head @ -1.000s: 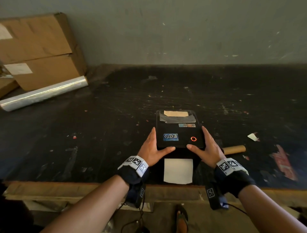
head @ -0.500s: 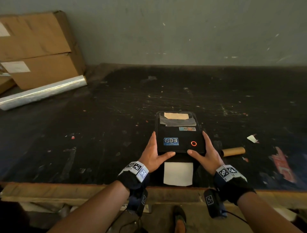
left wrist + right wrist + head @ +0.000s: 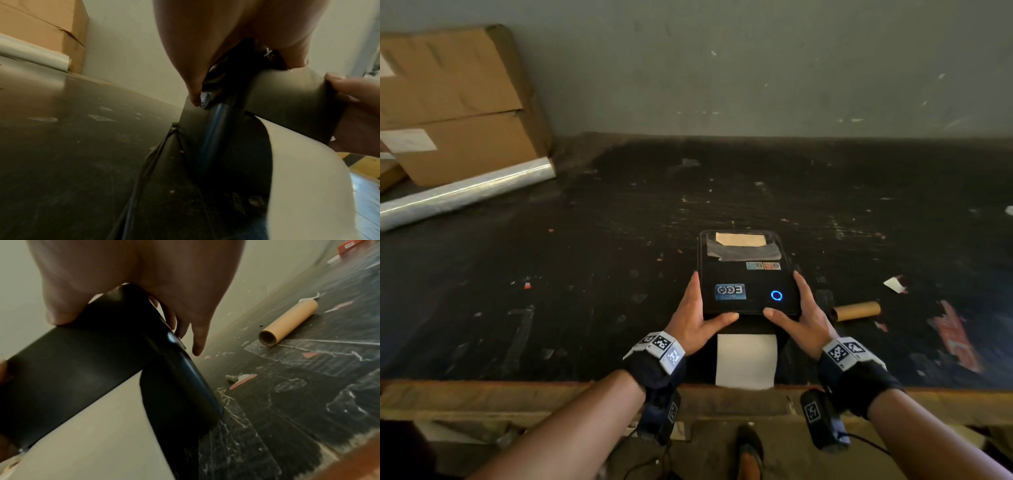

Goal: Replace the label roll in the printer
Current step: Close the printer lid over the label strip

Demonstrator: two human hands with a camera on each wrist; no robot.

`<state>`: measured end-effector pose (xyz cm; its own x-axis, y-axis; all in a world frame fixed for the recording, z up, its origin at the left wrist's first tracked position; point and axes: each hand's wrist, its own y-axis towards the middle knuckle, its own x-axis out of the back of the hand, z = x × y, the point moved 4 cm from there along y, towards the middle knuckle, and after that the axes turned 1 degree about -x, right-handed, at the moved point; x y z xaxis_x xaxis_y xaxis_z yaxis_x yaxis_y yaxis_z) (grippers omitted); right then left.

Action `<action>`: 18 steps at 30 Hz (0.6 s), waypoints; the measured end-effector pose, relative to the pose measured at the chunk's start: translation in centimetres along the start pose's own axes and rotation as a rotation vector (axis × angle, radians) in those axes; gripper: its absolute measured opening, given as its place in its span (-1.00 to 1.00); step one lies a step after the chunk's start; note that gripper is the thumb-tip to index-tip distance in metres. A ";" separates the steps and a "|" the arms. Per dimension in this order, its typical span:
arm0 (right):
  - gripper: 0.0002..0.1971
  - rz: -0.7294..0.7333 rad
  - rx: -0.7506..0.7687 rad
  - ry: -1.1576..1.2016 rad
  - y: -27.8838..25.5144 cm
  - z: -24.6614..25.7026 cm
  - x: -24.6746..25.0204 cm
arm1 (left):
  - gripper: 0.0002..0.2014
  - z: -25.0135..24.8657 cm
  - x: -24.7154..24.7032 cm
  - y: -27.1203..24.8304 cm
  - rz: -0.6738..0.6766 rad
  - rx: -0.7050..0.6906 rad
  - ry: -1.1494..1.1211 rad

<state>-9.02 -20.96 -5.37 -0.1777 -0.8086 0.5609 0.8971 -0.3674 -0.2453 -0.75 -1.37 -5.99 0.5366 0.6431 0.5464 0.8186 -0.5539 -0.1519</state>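
The black label printer (image 3: 748, 281) stands near the table's front edge with its lid down and a blue ring light (image 3: 776, 295) lit. A white label strip (image 3: 746, 361) sticks out of its front slot. My left hand (image 3: 697, 317) lies along the lid's left side, thumb across the front edge. My right hand (image 3: 803, 315) mirrors it on the right side. The left wrist view shows the lid (image 3: 287, 100) under my thumb and the strip (image 3: 308, 178) below. The right wrist view shows the lid corner (image 3: 82, 366) under my palm, fingers hanging straight. An empty cardboard core (image 3: 856, 310) lies right of the printer.
Cardboard boxes (image 3: 455, 102) and a roll of clear film (image 3: 465, 195) sit at the back left. A white scrap (image 3: 893, 284) and a red scrap (image 3: 959, 339) lie at the right. The printer's cable (image 3: 144, 170) runs along its left side. The wooden table edge (image 3: 517, 394) is just below my wrists.
The printer's ring light has turned from red to blue. Both hands stay on the lid's sides in about the same place.
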 end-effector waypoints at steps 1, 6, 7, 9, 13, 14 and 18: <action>0.03 0.001 0.006 -0.001 0.0 0.0 0.0 | 0.09 -0.1 0.0 0.0 -0.001 0.002 0.004; 0.03 0.008 0.002 0.003 0.1 0.0 0.1 | 0.09 0.0 0.0 0.1 -0.006 0.005 -0.008; 0.03 0.008 0.003 0.001 0.1 0.0 0.1 | 0.09 0.0 0.0 0.2 -0.007 0.005 -0.006; 0.03 0.006 0.007 0.000 0.1 -0.1 0.1 | 0.09 0.1 -0.1 0.2 -0.011 0.001 -0.003; 0.03 0.002 0.010 0.007 0.2 -0.1 0.1 | 0.08 0.1 -0.1 0.2 -0.015 0.000 0.001; 0.03 0.002 0.010 0.010 0.3 -0.1 0.1 | 0.08 0.2 -0.1 0.3 -0.016 0.000 0.004; 0.03 -0.008 0.028 0.015 0.4 -0.2 0.1 | 0.08 0.2 0.0 0.5 -0.025 -0.005 0.029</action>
<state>-8.77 -21.24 -5.54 -0.1908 -0.8124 0.5510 0.9065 -0.3612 -0.2186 -0.30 -1.53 -6.22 0.5100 0.6408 0.5738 0.8304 -0.5407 -0.1341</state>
